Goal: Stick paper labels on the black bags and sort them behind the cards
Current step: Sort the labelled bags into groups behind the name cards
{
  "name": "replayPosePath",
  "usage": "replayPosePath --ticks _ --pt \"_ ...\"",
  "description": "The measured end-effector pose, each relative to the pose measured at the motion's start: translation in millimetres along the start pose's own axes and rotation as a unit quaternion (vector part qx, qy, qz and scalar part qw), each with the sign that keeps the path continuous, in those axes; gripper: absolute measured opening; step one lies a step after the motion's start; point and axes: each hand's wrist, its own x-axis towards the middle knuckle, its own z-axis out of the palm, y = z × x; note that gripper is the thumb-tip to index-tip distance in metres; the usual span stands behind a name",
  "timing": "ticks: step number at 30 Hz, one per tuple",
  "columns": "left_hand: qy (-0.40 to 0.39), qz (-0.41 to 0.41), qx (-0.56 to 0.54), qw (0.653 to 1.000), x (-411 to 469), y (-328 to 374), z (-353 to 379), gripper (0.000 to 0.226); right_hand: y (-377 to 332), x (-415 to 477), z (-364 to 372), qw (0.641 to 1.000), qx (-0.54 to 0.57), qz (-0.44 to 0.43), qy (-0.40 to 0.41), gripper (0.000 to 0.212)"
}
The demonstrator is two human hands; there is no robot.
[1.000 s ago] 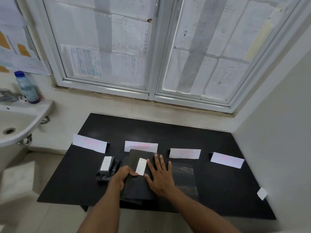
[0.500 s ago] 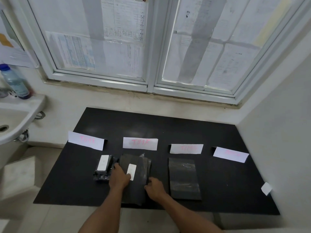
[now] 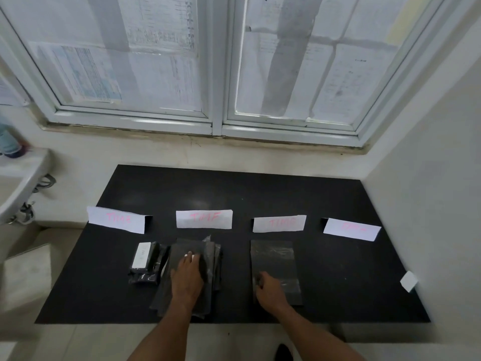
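Hands come first, both low over the black table point(image 3: 338, 295). The right hand point(image 3: 270, 291) sits on the near left corner of the single black bag point(image 3: 274, 270), fingers curled in; whether they already pinch the bag's edge cannot be told. That bag lies flat with its long axis running away from the person, so it stretches ahead of this hand toward the third card point(image 3: 279, 223), and the right hand is plainly the nearer one. The left hand point(image 3: 188, 276) lies flat, fingers spread, pressing the stack of black bags point(image 3: 205, 250), a paper label point(image 3: 189, 255) peeking at its fingertips. Farther off stand the other cards, the second card point(image 3: 203, 219) right behind the stack.
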Motion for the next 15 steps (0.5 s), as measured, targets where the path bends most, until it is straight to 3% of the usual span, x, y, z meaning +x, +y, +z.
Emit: replayPosePath --ticks 8,12,15 --pt "0.0 -0.061 -0.007 0.998 -14.9 20.8 26.1 0.068 37.0 5.9 -26.9 0.988 -0.086 0.106 0.077 0.05" --pt "-0.002 -0.109 -0.094 0.99 -15.1 35.4 21.4 0.074 46.3 10.3 -34.0 0.965 0.014 0.254 0.068 0.069" --pt "-0.013 -0.111 -0.05 0.993 -11.9 36.6 24.3 0.068 50.1 17.3 -33.5 0.946 0.09 0.305 0.056 0.076"
